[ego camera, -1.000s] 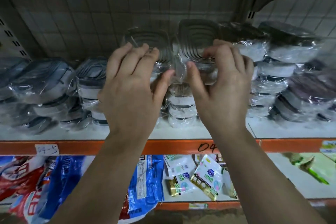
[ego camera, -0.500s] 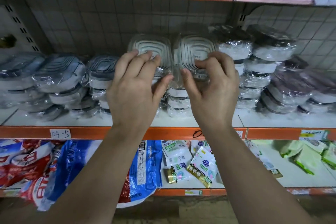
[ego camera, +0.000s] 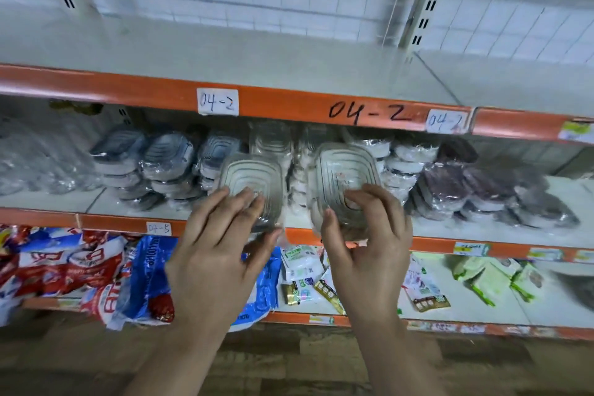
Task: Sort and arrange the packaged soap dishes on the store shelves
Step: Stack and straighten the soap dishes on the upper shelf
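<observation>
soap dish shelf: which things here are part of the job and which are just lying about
Job: left clear soap dish; right clear soap dish; grey soap dish stacks; dark purple soap dish stacks.
Lying about: blue bag; green packets; sachets.

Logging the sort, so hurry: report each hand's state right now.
Left hand: grips the left clear soap dish.
Right hand: grips the right clear soap dish.
</observation>
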Demonstrator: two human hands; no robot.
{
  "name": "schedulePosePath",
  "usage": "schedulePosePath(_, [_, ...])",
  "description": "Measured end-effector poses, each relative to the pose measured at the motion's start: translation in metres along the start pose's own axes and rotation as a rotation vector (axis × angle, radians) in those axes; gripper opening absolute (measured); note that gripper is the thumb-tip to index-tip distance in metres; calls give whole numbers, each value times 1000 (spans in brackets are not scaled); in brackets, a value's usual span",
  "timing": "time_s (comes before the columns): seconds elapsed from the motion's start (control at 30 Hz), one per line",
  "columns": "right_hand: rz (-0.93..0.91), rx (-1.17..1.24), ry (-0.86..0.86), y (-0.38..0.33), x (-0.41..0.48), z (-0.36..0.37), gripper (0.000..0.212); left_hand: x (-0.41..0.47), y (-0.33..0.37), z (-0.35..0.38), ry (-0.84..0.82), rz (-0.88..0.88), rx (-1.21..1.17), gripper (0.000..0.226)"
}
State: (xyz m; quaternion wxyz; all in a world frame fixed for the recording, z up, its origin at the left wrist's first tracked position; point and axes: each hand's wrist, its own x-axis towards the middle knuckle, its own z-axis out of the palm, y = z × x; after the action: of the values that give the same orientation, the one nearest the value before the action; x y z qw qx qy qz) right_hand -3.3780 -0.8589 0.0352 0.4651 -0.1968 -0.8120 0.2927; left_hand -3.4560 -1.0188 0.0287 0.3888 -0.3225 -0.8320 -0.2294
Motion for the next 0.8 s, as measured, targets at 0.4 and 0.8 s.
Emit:
schedulePosePath(0.4, [-145,26,-146,-111,102,11,37,102,-95,-89,17,-142,101,47])
schedulePosePath(0.8, [-92,-146,-416,-185,153,201,57,208,-290,-94,75,-231,-196,41])
